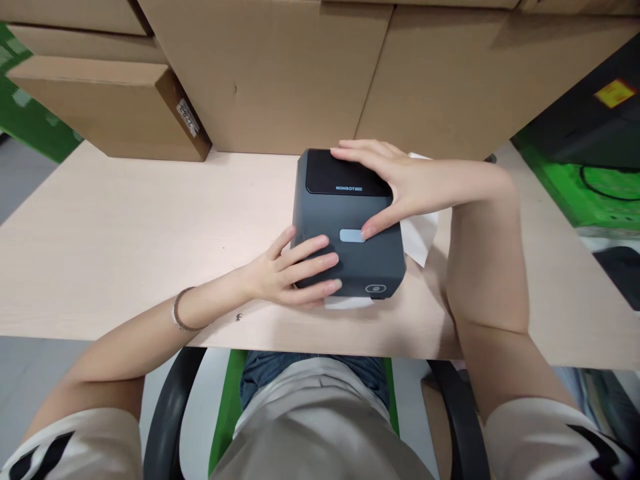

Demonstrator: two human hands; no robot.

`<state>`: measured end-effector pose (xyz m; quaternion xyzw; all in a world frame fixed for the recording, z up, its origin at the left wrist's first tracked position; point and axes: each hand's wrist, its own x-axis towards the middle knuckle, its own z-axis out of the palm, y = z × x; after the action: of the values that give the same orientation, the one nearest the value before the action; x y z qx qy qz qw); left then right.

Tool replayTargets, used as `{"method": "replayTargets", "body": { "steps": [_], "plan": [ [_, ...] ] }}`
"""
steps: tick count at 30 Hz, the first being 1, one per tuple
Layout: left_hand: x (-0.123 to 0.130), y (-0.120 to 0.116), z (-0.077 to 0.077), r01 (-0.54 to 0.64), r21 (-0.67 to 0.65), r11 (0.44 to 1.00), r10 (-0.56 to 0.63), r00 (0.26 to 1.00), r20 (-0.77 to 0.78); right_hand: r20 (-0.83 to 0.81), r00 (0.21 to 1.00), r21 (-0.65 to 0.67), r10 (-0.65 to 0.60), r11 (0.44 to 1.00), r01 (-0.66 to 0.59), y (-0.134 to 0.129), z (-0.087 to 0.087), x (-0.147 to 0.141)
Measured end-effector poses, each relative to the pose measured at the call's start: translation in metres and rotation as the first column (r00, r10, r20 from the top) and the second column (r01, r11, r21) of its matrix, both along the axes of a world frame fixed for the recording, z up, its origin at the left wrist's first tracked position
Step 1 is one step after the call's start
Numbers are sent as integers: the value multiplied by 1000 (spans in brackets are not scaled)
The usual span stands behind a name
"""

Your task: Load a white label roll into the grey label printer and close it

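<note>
1. Because the two hands press from opposite sides, uneven force could twist or slide the dark grey NIIMBOT device [320, 217] on the table [125, 253].
2. Such a shift could crease the white paper strip [349, 303] at its front edge, or the loose white sheet [423, 233] beside its right side.
3. Grip: left hand [300, 270] has fingers spread over the left front of the casing; right hand [383, 177] spans the upper right, thumb at the pale window [351, 235]. Neither is clenched.
4. Device position: between the hands, in front of the cardboard boxes [280, 80]. Underside hidden; probably seated flat, though a slight lift cannot be excluded.
</note>
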<state>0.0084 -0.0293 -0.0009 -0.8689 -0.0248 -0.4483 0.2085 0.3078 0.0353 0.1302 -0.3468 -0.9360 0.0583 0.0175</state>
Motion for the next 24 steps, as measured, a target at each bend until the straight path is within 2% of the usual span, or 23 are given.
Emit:
{"method": "replayTargets", "body": {
  "steps": [2, 5, 8, 11, 17, 21, 24],
  "plan": [
    [2, 2, 1, 36, -55, 998, -37, 999, -26, -25, 1000, -65, -16, 998, 14, -1, 1, -2],
    [4, 5, 5, 60, 12, 998, -59, 998, -16, -37, 999, -111, -31, 993, 27, -4, 2, -6],
    [5, 4, 10, 18, 102, 995, -19, 1000, 12, -30, 998, -129, -46, 991, 42, -6, 3, -8],
    [4, 3, 12, -15, 133, 991, 15, 1000, -4, -34, 999, -125, -41, 991, 36, -5, 2, -8],
    [-3, 4, 3, -78, 139, 987, 90, 992, -84, -24, 998, -122, -56, 991, 53, -6, 6, -8],
    [-3, 4, 3, 33, 35, 999, -31, 999, -43, -35, 995, -70, -93, 993, 91, -32, 7, -12],
    [0, 5, 6, 33, 34, 999, -32, 999, -22, -24, 999, -17, -42, 999, 41, -63, 3, -23]
  ]
}}
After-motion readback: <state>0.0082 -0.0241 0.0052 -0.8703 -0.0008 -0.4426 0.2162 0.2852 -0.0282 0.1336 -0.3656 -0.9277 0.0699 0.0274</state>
